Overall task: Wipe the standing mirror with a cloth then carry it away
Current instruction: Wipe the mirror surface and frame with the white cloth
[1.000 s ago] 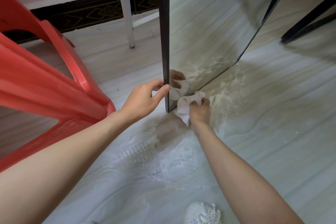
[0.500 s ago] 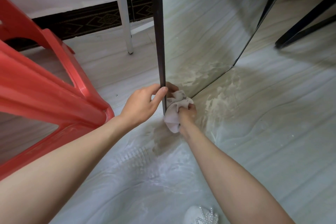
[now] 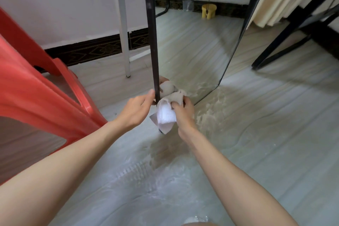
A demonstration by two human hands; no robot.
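Plainly, everything here is arranged around the standing mirror (image 3: 192, 46), which rests on the pale floor (image 3: 275, 134) with its dark frame edge turned toward the person. Well to the left of the mirror sits a red plastic chair (image 3: 36, 88), tipped or seen from above, apart from the work. Just left of the mirror's near edge, a white table leg (image 3: 123, 24) stands behind it against the wall. The left hand (image 3: 136, 109) reaches to the bottom of that edge, thumb and fingers pinching the frame, probably to steady the mirror so it does not swing or slide under the rubbing. Directly right of the frame edge, the right hand (image 3: 183, 112) clutches a bunched white cloth (image 3: 167, 110), pressing it to the glass at the lower near corner; a loose fold hangs below. Working the bottom corner suggests the wiping is near its end, with carrying not yet begun. Right of the mirror stand black furniture legs (image 3: 293, 29).
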